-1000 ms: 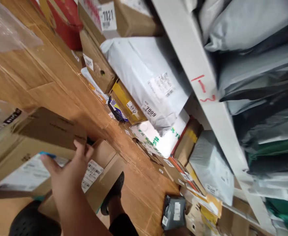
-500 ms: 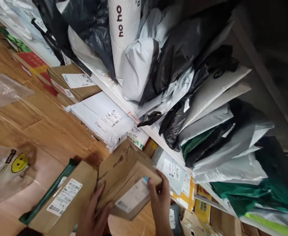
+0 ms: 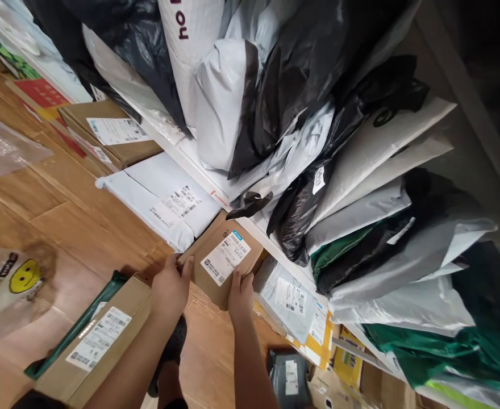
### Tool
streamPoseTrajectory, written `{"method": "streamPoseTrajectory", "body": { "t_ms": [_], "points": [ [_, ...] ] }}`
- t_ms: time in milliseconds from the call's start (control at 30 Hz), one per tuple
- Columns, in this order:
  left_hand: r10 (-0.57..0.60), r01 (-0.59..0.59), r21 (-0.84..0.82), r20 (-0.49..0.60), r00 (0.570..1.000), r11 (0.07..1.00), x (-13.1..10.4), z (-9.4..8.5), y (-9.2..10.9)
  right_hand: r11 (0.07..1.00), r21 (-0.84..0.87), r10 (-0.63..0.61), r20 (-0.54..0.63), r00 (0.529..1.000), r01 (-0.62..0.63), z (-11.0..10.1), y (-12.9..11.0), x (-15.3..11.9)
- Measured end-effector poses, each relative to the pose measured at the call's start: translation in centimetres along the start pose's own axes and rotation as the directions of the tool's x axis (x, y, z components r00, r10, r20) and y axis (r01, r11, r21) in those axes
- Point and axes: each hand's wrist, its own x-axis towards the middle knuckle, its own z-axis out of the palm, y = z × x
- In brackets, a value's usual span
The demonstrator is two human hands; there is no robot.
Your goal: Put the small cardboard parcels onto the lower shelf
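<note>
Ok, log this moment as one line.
left hand + right hand | gripping labelled cardboard box | beside white mailer | under shelf

Little of the print here is legible

Dark red letters "ho" on the white bag; the clear bag shows a yellow smiley.

My left hand and right hand are both bare, no gloves, rings or watch that I can see. Forearms bare too, no sleeves in frame. Below them I see one foot in a dark perforated clog-type shoe, plus dark clothing at the bottom edge.
</note>
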Motion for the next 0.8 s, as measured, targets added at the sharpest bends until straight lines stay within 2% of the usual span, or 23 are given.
{"method": "streamPoseTrajectory", "body": {
  "t_ms": [133,300,433,800],
  "points": [
    [-0.021,0.021,-0.029,-0.011,1.000,0.999,-0.7,0.1,0.2,0.999,0.053,0.002,-0.016,1.000,-0.001,-0.2,0.3,0.1],
    [-0.009,0.013,0.112,-0.039,0.999,0.994,-1.0,-0.2,1.1,0.998,0.025,-0.053,0.032,0.998,0.052,0.0,0.9,0.9],
    [-0.009,0.015,0.163,-0.035,0.999,0.987,-0.8,-0.2,1.5,0.997,0.018,-0.079,0.043,0.996,0.078,0.0,0.8,1.5],
    [0.013,-0.004,0.105,-0.087,0.996,0.995,-1.3,0.8,0.2,0.994,0.045,-0.106,0.074,0.992,0.102,-0.8,-0.2,1.2]
  ]
}}
